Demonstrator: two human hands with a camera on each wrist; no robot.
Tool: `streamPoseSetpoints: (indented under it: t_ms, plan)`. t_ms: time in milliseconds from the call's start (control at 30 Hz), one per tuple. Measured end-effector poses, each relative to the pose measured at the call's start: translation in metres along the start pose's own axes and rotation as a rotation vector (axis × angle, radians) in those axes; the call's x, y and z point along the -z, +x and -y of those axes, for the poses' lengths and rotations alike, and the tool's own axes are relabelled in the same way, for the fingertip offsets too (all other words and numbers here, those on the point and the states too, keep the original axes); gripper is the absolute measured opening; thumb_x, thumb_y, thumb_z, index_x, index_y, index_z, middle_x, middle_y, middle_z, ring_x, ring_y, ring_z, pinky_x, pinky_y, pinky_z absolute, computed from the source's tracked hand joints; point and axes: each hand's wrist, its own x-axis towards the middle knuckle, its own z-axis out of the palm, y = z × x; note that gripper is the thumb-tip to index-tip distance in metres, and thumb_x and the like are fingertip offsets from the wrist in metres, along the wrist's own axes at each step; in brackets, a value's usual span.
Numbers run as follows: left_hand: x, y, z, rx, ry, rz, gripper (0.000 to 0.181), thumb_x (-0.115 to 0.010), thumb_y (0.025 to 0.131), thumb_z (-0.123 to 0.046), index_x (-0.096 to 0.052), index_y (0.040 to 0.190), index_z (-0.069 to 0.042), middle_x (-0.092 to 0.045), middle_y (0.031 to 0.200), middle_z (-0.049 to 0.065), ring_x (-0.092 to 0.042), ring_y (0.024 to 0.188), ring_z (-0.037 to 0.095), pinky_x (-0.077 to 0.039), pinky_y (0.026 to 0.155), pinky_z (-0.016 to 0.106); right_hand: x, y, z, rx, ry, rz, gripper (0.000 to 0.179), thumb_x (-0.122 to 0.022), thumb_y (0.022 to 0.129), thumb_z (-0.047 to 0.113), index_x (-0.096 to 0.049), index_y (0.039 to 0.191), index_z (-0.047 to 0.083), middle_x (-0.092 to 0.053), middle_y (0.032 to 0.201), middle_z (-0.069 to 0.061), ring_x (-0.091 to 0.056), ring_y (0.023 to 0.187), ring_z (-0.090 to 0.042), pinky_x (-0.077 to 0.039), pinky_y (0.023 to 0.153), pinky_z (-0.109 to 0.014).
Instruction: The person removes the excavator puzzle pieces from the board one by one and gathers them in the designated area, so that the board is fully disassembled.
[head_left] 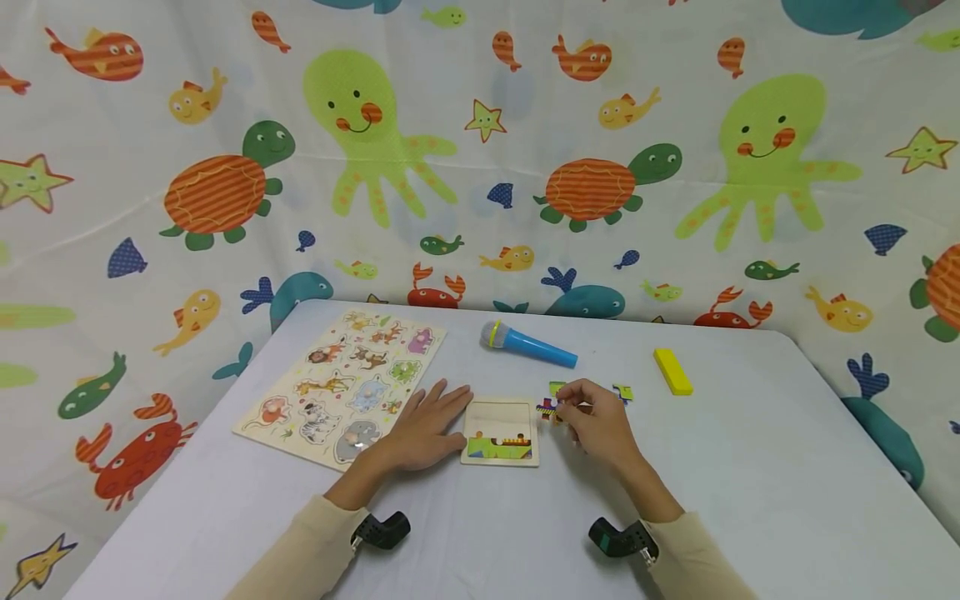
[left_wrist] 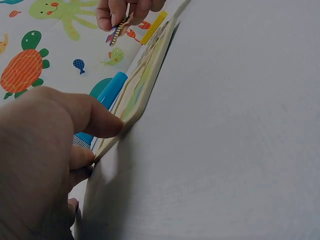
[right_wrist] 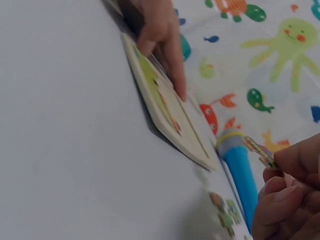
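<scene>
The small wooden jigsaw tray [head_left: 498,417] lies on the table in front of me, with green and yellow pieces fitted along its near part and bare wood at the far part. My left hand [head_left: 423,429] rests at its left side, fingers stretched out and the thumb touching the tray's edge. Between thumb and fingertips, my right hand [head_left: 598,419] pinches a puzzle piece [right_wrist: 260,151] with a yellow-and-black striped band, just right of the tray. Close to that hand lie loose puzzle pieces [right_wrist: 227,212], partly hidden by it in the head view.
A large wooden animal puzzle board [head_left: 345,387] lies to the left, partly beneath my left forearm in the head view. Behind the tray is a blue toy microphone [head_left: 536,346]. A yellow block [head_left: 672,372] sits at the back right. A sea-animal cloth hangs behind the table.
</scene>
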Motion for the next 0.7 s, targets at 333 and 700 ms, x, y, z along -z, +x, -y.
streamPoseSetpoints:
  t_ms: [333, 700]
  plan:
    - [0.0, 0.0, 0.0, 0.005, 0.001, 0.002, 0.071, -0.055, 0.096, -0.035, -0.034, 0.16, -0.015, -0.029, 0.167, 0.0, -0.007, 0.157, 0.031, -0.002, 0.126, 0.055, 0.042, 0.009, -0.013, -0.084, -0.001, -0.071, 0.017, -0.063, 0.099, 0.011, -0.065, 0.112, 0.001, -0.061, 0.087, -0.018, -0.052, 0.058, -0.02, -0.047, 0.047, -0.023]
    - [-0.001, 0.0, 0.001, 0.003, -0.004, -0.001, 0.07, -0.054, 0.096, -0.035, -0.033, 0.16, -0.015, -0.028, 0.167, -0.001, -0.006, 0.158, 0.031, -0.001, 0.126, 0.055, 0.07, 0.015, -0.028, -0.156, -0.01, -0.128, 0.021, -0.061, 0.1, 0.016, -0.065, 0.115, 0.001, -0.064, 0.089, -0.013, -0.054, 0.061, -0.02, -0.05, 0.051, -0.024]
